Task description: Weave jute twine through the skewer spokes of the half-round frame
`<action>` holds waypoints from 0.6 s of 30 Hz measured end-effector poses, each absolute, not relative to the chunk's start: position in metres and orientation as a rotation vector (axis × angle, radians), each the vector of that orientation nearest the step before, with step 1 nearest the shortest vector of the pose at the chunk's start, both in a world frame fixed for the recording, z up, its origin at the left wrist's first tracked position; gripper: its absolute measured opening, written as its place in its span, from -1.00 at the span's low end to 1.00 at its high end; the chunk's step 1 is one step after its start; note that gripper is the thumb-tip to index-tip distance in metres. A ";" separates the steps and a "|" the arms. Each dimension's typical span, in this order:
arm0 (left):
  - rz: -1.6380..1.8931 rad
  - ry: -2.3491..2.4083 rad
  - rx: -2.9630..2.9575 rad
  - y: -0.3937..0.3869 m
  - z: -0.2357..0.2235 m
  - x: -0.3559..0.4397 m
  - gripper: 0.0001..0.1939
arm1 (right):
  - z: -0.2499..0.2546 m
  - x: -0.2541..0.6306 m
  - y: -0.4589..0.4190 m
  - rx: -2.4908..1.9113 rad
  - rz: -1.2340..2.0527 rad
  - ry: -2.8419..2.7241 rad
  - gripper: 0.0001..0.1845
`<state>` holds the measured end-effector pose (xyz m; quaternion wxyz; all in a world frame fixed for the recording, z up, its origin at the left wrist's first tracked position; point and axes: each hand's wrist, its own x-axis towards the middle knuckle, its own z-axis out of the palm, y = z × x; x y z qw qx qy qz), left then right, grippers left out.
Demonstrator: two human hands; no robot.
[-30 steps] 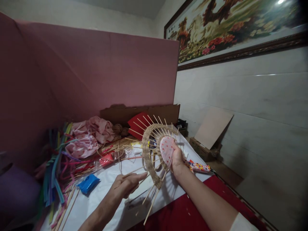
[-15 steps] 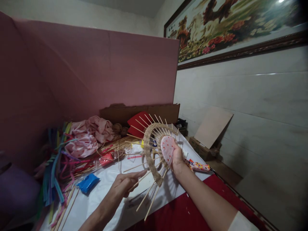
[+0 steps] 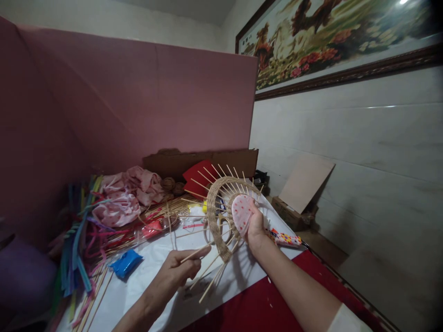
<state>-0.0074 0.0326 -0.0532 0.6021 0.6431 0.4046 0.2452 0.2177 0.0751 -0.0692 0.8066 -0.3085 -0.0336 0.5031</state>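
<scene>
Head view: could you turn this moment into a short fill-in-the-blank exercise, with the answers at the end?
1. The right hand grips the woven frame at its pale centre disc, which is patterned with red ____.
2. The left hand touches one of the thin ____ radiating from the frame.
3. The packet lying on the white sheet beside the left forearm is coloured ____.
4. The framed picture hangs on the ____.

Missing words: dots; sticks; blue; wall.
</scene>
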 end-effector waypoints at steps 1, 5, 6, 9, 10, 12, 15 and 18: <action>0.573 0.948 1.484 0.032 -0.052 -0.007 -0.57 | -0.071 0.219 0.076 -0.657 1.065 -0.071 -0.59; 0.585 0.949 1.572 0.029 -0.048 -0.005 -0.61 | -0.082 0.227 0.085 -0.642 1.033 -0.066 -0.58; 0.600 0.947 1.636 0.027 -0.047 -0.004 -0.62 | -0.086 0.228 0.087 -0.637 1.028 -0.068 -0.58; 0.699 0.989 1.893 0.022 -0.047 -0.002 -0.60 | -0.097 0.232 0.092 -0.623 1.016 -0.087 -0.60; 0.733 1.017 1.996 0.020 -0.049 -0.001 -0.58 | -0.100 0.233 0.094 -0.618 1.012 -0.095 -0.61; 0.782 1.083 2.215 0.016 -0.053 0.000 -0.59 | -0.103 0.235 0.095 -0.608 1.001 -0.108 -0.61; 0.918 1.194 2.565 0.012 -0.062 0.000 -0.71 | -0.105 0.236 0.097 -0.598 0.990 -0.118 -0.60; 1.166 1.291 2.856 0.011 -0.066 0.000 -0.77 | -0.104 0.236 0.097 -0.587 0.984 -0.134 -0.58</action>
